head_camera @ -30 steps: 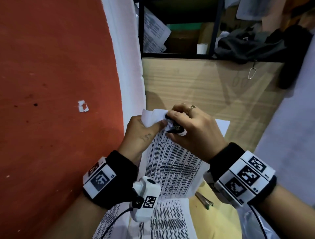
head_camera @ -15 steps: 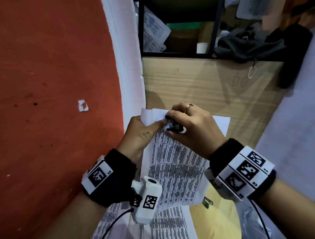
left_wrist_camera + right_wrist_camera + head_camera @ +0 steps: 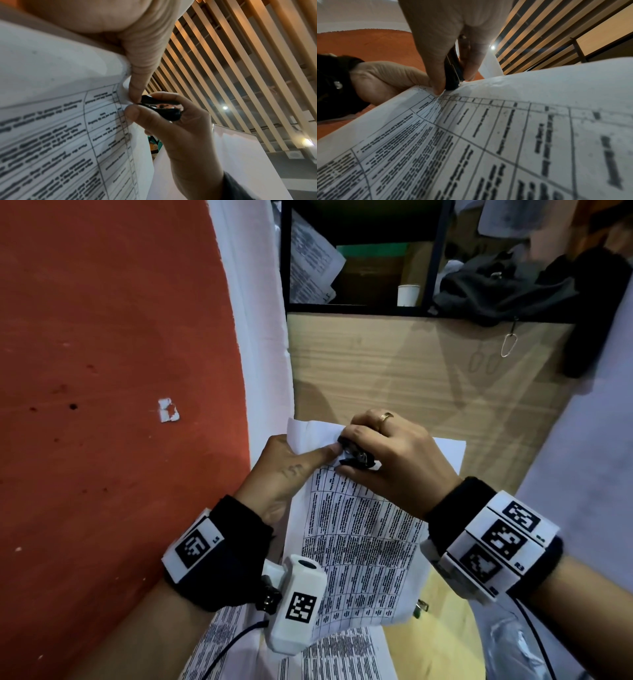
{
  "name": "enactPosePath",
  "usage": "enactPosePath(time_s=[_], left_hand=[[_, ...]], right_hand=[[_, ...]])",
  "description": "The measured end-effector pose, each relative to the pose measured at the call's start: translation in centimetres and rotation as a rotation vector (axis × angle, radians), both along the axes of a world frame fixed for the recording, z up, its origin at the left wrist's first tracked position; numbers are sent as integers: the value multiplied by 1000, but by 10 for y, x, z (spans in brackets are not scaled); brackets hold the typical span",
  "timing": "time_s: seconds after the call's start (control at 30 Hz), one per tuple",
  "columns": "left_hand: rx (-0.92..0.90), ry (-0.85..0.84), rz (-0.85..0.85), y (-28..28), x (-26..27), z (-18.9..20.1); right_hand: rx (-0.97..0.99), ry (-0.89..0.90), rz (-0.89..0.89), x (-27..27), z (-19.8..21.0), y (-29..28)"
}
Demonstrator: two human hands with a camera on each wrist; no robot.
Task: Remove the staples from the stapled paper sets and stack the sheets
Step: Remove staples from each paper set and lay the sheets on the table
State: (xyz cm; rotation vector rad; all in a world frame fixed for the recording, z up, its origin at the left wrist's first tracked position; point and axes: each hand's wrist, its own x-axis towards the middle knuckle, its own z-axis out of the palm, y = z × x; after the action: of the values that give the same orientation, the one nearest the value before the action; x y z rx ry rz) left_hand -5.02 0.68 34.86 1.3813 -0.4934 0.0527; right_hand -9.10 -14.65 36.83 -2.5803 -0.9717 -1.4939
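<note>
A stapled set of printed sheets is held up off the desk, its top page folded back at the upper left corner. My left hand grips that corner, thumb laid across the paper. My right hand pinches a small black staple remover whose jaws sit on the paper's corner. The left wrist view shows the staple remover between thumb and fingers, right beside my left thumb tip. In the right wrist view the staple remover bites the sheet edge. The staple itself is hidden.
More printed sheets lie on the yellowish desk below the held set. A small metal object peeks out at the paper's lower right. A red wall stands at left, a wooden panel and cluttered shelf ahead.
Both hands and the paper set have risen slightly and shifted a little. The staple remover has stayed clamped at the same corner; the metal object on the desk is now mostly covered.
</note>
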Motion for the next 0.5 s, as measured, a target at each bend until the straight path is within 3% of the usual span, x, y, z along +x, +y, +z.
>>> enactPosePath(time_s=[0.5], left_hand=[[-51, 5, -147, 1, 6, -6]], right_hand=[[37, 58, 75, 9, -5, -1]])
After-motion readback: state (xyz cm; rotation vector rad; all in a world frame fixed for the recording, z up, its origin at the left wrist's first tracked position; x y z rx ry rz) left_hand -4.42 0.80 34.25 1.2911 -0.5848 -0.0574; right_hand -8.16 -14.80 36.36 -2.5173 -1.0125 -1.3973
